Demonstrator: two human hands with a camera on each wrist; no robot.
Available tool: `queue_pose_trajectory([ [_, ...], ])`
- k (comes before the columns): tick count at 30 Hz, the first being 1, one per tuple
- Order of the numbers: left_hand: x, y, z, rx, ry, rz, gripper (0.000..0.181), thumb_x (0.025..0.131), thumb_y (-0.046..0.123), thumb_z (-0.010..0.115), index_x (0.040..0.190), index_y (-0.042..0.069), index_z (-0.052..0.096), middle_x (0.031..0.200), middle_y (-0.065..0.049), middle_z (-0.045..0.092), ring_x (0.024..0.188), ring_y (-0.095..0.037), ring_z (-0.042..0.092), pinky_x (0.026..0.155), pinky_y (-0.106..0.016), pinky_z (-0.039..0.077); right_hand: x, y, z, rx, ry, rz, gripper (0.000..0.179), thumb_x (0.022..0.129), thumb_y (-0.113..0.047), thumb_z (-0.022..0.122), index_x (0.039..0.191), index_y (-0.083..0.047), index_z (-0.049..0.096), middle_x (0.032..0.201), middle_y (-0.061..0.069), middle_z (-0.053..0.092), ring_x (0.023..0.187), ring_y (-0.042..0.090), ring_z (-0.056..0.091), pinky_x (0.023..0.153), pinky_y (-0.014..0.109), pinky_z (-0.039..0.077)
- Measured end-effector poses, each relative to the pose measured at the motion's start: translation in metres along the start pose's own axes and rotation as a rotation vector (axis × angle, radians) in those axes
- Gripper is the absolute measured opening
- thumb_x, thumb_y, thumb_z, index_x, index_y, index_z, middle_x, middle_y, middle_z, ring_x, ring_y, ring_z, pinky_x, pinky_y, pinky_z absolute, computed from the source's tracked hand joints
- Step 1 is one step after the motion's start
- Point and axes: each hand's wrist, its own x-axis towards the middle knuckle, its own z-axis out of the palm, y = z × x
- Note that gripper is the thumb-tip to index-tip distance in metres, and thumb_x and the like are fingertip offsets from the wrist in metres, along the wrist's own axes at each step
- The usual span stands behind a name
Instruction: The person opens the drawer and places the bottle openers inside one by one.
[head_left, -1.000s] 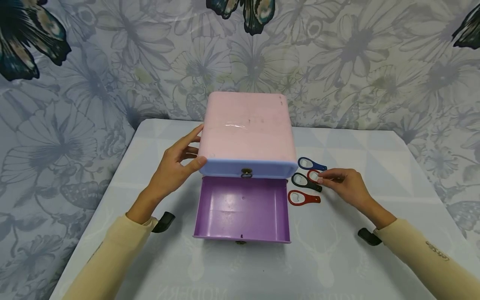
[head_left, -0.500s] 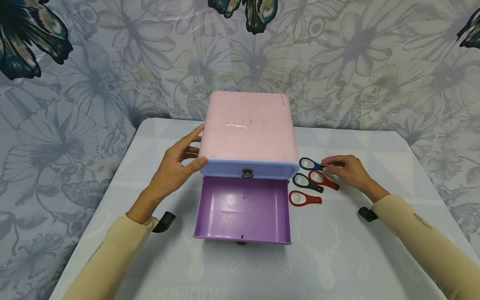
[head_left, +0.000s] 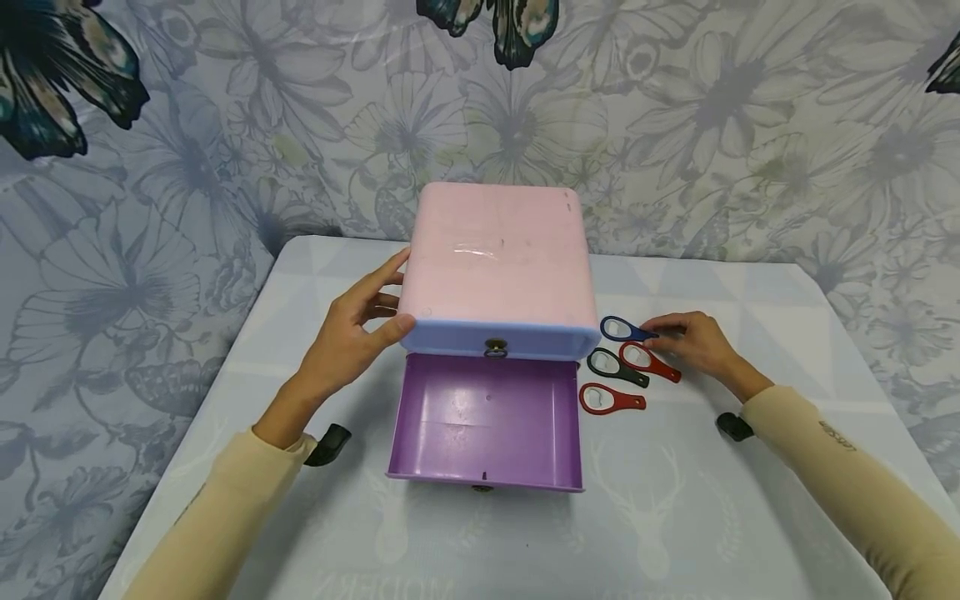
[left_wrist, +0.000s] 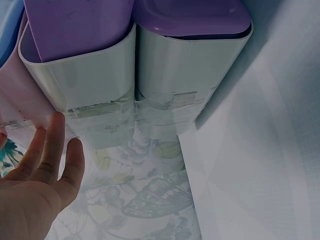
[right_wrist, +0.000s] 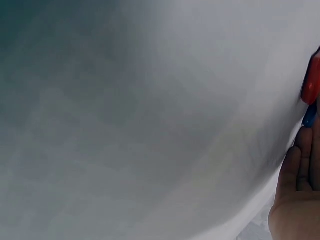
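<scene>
A small drawer cabinet (head_left: 498, 250) with a pink top stands mid-table. Its blue upper drawer (head_left: 450, 337) is closed, and the purple lower drawer (head_left: 487, 417) is pulled out with nothing inside. My left hand (head_left: 341, 350) rests against the cabinet's left side, thumb at the front corner; in the left wrist view its fingers are extended. My right hand (head_left: 697, 342) pinches the handle end of a blue ring-headed tool (head_left: 618, 328). Beside it lie a red one (head_left: 656, 365), a black one (head_left: 637, 378) and another red one (head_left: 622, 403); their exact kind is unclear.
The white table (head_left: 652, 508) runs up to a flower-patterned wall covering (head_left: 675, 125) behind the cabinet. A dark wrist device sits under each sleeve. Clear tape (left_wrist: 160, 115) spans the cabinet's side in the left wrist view.
My right hand has left the handle of the upper red tool, moved slightly back to the blue one and pinched its end. My left hand stays on the cabinet.
</scene>
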Motion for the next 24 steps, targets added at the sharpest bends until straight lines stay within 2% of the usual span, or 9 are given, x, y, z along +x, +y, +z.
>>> queue_pose_trajectory([
  [3,-0.0005,-0.0001,0.0000,-0.002,0.004,-0.001,0.069,0.096,0.030,0.068,0.156,0.039,0.034,0.141,-0.007,0.053,0.111,-0.024,0.065,0.099,-0.025,0.049,0.0001,-0.0009,0.0005,-0.013,0.006,-0.006,0.032,0.091,-0.018,0.076,0.119,-0.004,0.073,0.121,0.022,0.070,0.113,0.038,0.064,0.092,0.045,0.054],
  [8,-0.0014,-0.0004,0.0004,0.005,0.009,-0.004,0.069,0.096,0.030,0.068,0.156,0.039,0.034,0.141,-0.007,0.053,0.111,-0.024,0.065,0.099,-0.025,0.049,0.0015,-0.0018,0.0002,-0.022,0.009,-0.038,0.030,0.091,-0.013,0.075,0.119,-0.002,0.073,0.118,0.023,0.070,0.110,0.039,0.066,0.094,0.054,0.052],
  [17,0.0002,-0.0006,0.0017,0.003,0.003,0.002,0.069,0.096,0.030,0.068,0.156,0.039,0.034,0.141,-0.006,0.053,0.110,-0.024,0.065,0.099,-0.025,0.049,0.0008,-0.0024,-0.0016,-0.056,-0.009,-0.056,0.033,0.093,-0.014,0.073,0.122,0.000,0.070,0.118,0.023,0.070,0.106,0.037,0.067,0.093,0.054,0.053],
  [21,0.0005,-0.0002,0.0015,-0.001,0.000,0.000,0.069,0.096,0.031,0.068,0.155,0.039,0.034,0.141,-0.006,0.053,0.110,-0.024,0.065,0.100,-0.026,0.049,-0.0023,-0.0040,-0.0045,-0.055,0.010,-0.051,0.032,0.094,-0.015,0.072,0.122,0.000,0.070,0.119,0.022,0.069,0.105,0.037,0.067,0.082,0.029,0.056],
  [23,0.0002,0.0003,0.0011,-0.001,-0.001,-0.002,0.069,0.096,0.032,0.068,0.155,0.039,0.034,0.141,-0.006,0.053,0.110,-0.023,0.065,0.100,-0.026,0.049,-0.0044,-0.0061,-0.0072,-0.035,0.043,-0.058,0.031,0.094,-0.014,0.071,0.122,0.000,0.070,0.118,0.023,0.070,0.102,0.034,0.068,0.074,0.017,0.051],
  [24,0.0002,0.0003,0.0009,-0.002,-0.001,-0.003,0.069,0.096,0.032,0.068,0.155,0.040,0.034,0.141,-0.005,0.053,0.110,-0.023,0.065,0.100,-0.026,0.049,-0.0055,-0.0078,-0.0093,-0.022,0.063,-0.062,0.031,0.094,-0.014,0.071,0.122,0.000,0.071,0.118,0.022,0.070,0.099,0.029,0.069,0.071,0.011,0.047],
])
